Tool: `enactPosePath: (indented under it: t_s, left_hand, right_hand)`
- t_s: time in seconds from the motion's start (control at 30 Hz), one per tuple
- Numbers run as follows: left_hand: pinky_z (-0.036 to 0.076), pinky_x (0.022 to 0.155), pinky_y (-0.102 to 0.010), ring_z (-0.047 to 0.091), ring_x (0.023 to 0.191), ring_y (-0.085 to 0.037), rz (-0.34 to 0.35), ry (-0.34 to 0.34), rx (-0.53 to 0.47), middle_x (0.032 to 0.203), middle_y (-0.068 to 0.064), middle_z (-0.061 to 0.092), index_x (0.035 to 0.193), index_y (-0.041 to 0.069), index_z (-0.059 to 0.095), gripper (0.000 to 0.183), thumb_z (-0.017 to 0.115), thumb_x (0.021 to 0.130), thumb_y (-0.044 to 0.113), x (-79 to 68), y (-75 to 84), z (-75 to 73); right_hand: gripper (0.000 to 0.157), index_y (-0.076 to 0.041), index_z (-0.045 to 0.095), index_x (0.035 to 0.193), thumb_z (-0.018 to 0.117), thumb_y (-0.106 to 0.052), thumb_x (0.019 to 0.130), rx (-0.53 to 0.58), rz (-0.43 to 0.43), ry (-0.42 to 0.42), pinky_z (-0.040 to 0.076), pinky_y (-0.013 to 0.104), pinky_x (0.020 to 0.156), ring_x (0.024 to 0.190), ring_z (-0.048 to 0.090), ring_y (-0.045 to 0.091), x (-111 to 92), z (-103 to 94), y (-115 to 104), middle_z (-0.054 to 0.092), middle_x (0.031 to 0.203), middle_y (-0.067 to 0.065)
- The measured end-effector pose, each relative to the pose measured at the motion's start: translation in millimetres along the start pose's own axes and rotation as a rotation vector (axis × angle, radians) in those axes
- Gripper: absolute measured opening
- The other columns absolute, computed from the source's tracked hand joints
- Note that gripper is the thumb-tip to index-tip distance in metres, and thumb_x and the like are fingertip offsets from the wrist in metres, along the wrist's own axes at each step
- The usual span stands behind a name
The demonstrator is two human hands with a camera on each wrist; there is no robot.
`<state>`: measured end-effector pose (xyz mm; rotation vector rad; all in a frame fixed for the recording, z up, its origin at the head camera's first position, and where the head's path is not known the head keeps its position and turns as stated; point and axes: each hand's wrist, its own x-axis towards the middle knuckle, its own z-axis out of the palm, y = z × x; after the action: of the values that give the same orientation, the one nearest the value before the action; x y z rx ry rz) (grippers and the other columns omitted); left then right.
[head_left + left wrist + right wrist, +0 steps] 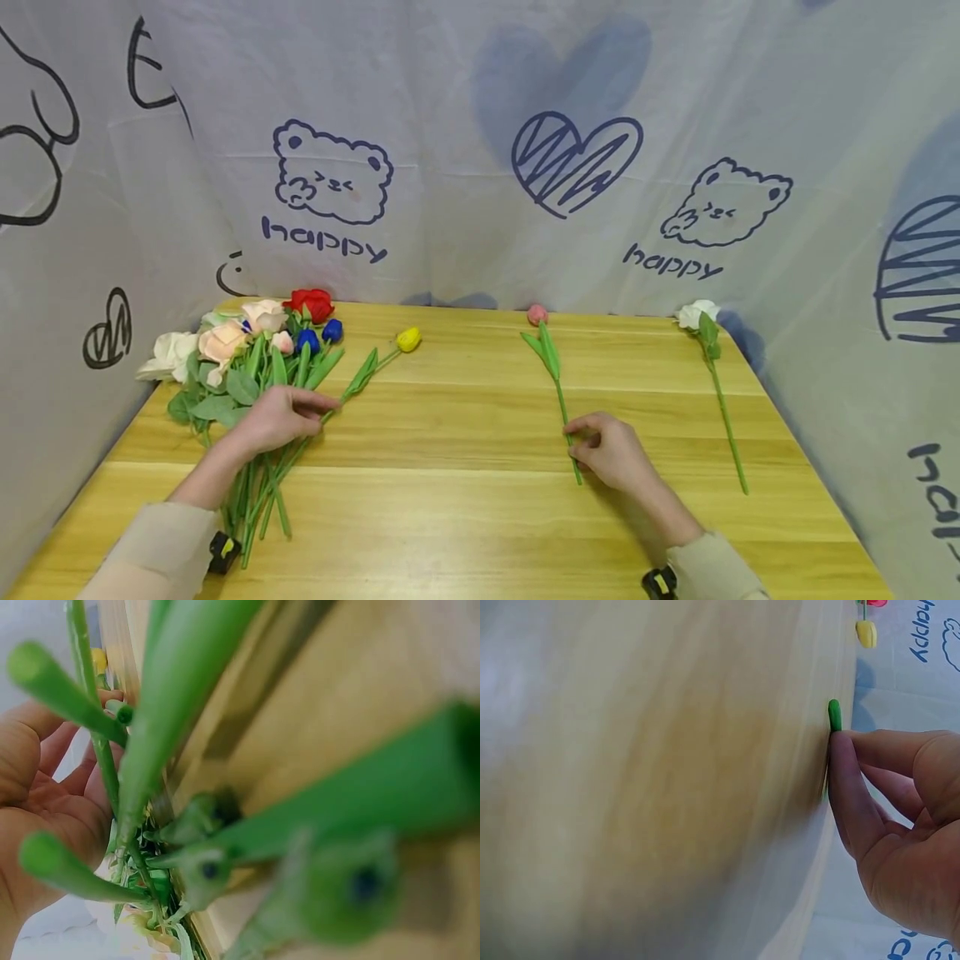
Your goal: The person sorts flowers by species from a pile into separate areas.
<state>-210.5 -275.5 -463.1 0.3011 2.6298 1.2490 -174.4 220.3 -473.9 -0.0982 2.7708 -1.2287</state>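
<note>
At the left, my left hand (281,419) pinches the stem of a yellow tulip (408,339), which slants across the stems of a flower bunch (243,387). In the left wrist view, green stems (176,697) cross in front of that hand's fingers and partly hide them. Right of the middle, my right hand (609,450) holds the lower stem of a pink tulip (537,315) between thumb and fingertips. The stem's green end (835,715) sticks out past those fingertips in the right wrist view, close over the wooden table (667,787).
A white rose (697,314) lies by itself on the right side of the table (450,517). The bunch includes a red rose (311,305), pale roses (222,342) and blue tulips (307,341). A printed cloth (450,167) hangs behind and at both sides.
</note>
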Motion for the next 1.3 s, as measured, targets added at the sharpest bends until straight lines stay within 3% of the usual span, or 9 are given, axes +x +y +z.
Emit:
enactPosePath:
  t_s: [0.27, 0.6, 0.8, 1.0, 1.13, 1.3]
  left_hand:
    - [0.054, 0.07, -0.027, 0.064, 0.093, -0.018, -0.033, 0.005, -0.006, 0.11, -0.016, 0.074, 0.123, -0.002, 0.075, 0.036, 0.07, 0.088, -0.002, -1.7, 0.8, 2.0]
    - [0.055, 0.068, -0.031, 0.067, 0.103, -0.029, -0.075, 0.02, -0.064, 0.12, -0.024, 0.07, 0.13, -0.002, 0.071, 0.036, 0.068, 0.094, -0.001, -4.4, 1.2, 3.0]
    - [0.055, 0.07, -0.029, 0.068, 0.106, -0.029, -0.085, 0.047, -0.131, 0.128, -0.024, 0.069, 0.135, -0.001, 0.068, 0.039, 0.068, 0.096, 0.001, -4.9, 9.0, 4.9]
    - [0.056, 0.082, -0.034, 0.068, 0.109, -0.026, -0.076, 0.124, -0.213, 0.138, -0.02, 0.065, 0.141, 0.004, 0.065, 0.041, 0.067, 0.1, 0.007, 0.4, 23.2, 7.9]
    - [0.056, 0.091, -0.032, 0.068, 0.107, -0.014, -0.07, 0.19, -0.303, 0.142, -0.017, 0.064, 0.144, 0.008, 0.064, 0.043, 0.068, 0.101, 0.012, 7.0, 37.6, 13.6]
    - [0.053, 0.089, -0.018, 0.064, 0.102, 0.002, -0.063, 0.263, -0.441, 0.144, -0.016, 0.062, 0.144, 0.007, 0.063, 0.045, 0.07, 0.1, 0.011, 17.4, 57.3, 26.7]
  right_hand:
    - [0.025, -0.003, 0.075, 0.115, 0.073, 0.006, 0.091, 0.01, 0.019, -0.016, 0.055, 0.028, 0.056, 0.066, 0.068, 0.015, 1, 0.2, -2, 0.068, 0.097, 0.009]
    - [0.033, 0.0, 0.067, 0.13, 0.069, -0.005, 0.097, 0.121, 0.061, -0.074, 0.062, 0.036, 0.065, 0.078, 0.072, 0.021, -1, -8.3, -6, 0.071, 0.105, 0.015]
    - [0.035, -0.005, 0.068, 0.133, 0.07, -0.011, 0.098, 0.107, -0.033, 0.047, 0.059, 0.031, 0.069, 0.099, 0.071, 0.027, -1, -8.5, -8, 0.069, 0.121, 0.016]
    - [0.03, -0.006, 0.07, 0.129, 0.07, -0.005, 0.099, 0.304, -0.181, 0.151, 0.063, 0.035, 0.079, 0.109, 0.068, 0.032, 0, -2.5, -22, 0.063, 0.133, 0.013]
    - [0.028, -0.004, 0.071, 0.126, 0.069, 0.0, 0.098, 0.429, -0.255, 0.188, 0.063, 0.04, 0.081, 0.105, 0.068, 0.025, 2, 5.7, -34, 0.062, 0.131, 0.014]
    - [0.028, 0.0, 0.069, 0.125, 0.068, 0.004, 0.098, 0.518, -0.325, 0.197, 0.063, 0.042, 0.08, 0.101, 0.067, 0.021, 5, 21.2, -50, 0.061, 0.131, 0.017]
